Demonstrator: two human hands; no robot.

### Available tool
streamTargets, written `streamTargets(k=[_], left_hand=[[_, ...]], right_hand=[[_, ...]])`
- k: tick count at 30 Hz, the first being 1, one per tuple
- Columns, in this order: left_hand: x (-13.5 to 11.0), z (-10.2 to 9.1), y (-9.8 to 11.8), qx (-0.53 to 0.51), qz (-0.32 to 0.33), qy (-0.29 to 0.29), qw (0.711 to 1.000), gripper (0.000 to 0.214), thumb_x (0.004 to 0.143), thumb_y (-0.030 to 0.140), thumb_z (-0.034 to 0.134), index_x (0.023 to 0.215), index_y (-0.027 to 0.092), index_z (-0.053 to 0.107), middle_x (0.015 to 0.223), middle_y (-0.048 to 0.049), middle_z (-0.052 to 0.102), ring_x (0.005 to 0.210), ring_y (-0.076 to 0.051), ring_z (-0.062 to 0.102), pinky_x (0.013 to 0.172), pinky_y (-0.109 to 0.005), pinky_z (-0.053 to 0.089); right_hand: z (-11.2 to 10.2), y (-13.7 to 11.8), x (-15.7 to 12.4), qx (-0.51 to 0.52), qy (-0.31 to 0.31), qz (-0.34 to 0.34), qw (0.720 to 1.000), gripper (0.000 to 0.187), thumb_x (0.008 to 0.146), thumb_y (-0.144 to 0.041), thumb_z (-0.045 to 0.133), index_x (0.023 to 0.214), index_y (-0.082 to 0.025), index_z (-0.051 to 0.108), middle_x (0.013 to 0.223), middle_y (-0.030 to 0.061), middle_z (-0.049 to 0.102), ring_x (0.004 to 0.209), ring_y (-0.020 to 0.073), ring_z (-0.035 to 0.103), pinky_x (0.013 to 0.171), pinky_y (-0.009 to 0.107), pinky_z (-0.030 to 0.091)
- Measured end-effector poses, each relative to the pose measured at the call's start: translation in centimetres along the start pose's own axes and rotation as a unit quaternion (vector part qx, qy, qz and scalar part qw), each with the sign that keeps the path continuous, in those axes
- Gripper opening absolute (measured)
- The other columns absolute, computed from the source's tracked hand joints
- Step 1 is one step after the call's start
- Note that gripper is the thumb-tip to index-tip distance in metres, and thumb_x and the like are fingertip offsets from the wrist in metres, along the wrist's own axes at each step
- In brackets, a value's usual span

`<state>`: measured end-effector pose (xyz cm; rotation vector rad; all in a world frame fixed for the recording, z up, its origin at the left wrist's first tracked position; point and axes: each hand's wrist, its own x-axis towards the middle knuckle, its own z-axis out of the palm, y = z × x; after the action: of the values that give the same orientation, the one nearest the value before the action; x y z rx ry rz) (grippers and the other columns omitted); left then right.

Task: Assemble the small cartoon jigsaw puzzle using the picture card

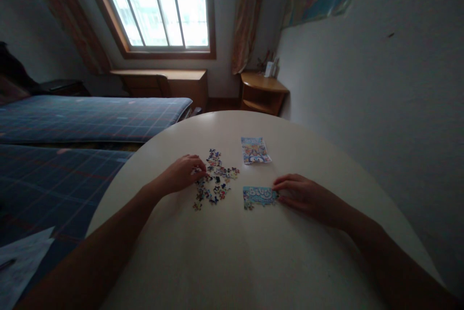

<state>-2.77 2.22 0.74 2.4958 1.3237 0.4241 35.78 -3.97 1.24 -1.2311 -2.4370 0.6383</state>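
A loose heap of small jigsaw puzzle pieces [217,179] lies spread on the round white table [232,252]. My left hand [187,171] rests at the heap's left side, fingers curled and tips pinched together among the pieces; a piece seems to be between them, though the tips partly hide it. To the right, a partly joined jigsaw puzzle [259,195] lies flat, blue with pale lettering, its lower edge uneven. At its right edge is my right hand [295,191], with thumb and forefinger closed about a puzzle piece there.
Behind the joined part lies a colourful printed packet [255,150]. A bed [90,117] with a blue checked cover stands left of the table, papers [25,257] on its near part. A white wall [398,107] runs along the right, with a wooden corner shelf [264,82] farther back.
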Motion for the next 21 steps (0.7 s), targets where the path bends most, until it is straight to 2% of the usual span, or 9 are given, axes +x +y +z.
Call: streamTargets(k=[9,13,18,21], left_hand=[[-0.1,0.1,0.9,-0.024,0.052,-0.015,0.998,0.016,0.091,0.036,0.062,0.09,0.023,0.072,0.099,-0.0055,0.066,0.097,-0.023,0.059,0.091,-0.036,0.045],[-0.1,0.0,1.2,-0.034,0.056,-0.024,0.998,0.016,0.09,0.036,0.063,0.089,0.023,0.071,0.098,-0.0056,0.067,0.097,-0.022,0.059,0.09,-0.035,0.045],[-0.2,-0.3,0.6,-0.038,0.049,-0.03,0.998,0.018,0.092,0.035,0.059,0.089,0.022,0.071,0.095,-0.0053,0.067,0.093,-0.021,0.06,0.088,-0.033,0.045],[-0.6,-1.0,0.6,-0.042,0.03,-0.066,0.997,0.019,0.09,0.038,0.06,0.089,0.022,0.071,0.093,-0.0045,0.066,0.088,-0.02,0.061,0.081,-0.031,0.045]], right_hand=[[-0.1,-0.1,0.0,0.001,0.002,0.0,1.0,0.027,0.092,-0.041,0.058,0.108,-0.024,0.071,0.119,0.0104,0.067,0.108,0.0238,0.065,0.097,0.042,0.052],[-0.1,-0.2,0.0,0.001,0.004,0.0,1.0,0.027,0.092,-0.041,0.058,0.107,-0.024,0.072,0.119,0.0104,0.067,0.107,0.024,0.065,0.097,0.042,0.052],[-0.2,-0.4,0.0,-0.001,0.005,-0.004,1.0,0.027,0.093,-0.041,0.057,0.108,-0.023,0.071,0.119,0.011,0.067,0.107,0.024,0.065,0.097,0.042,0.052],[-0.2,-0.4,0.0,-0.004,-0.001,-0.002,1.0,0.027,0.093,-0.039,0.057,0.108,-0.023,0.071,0.118,0.0115,0.067,0.107,0.0241,0.065,0.096,0.042,0.053]])
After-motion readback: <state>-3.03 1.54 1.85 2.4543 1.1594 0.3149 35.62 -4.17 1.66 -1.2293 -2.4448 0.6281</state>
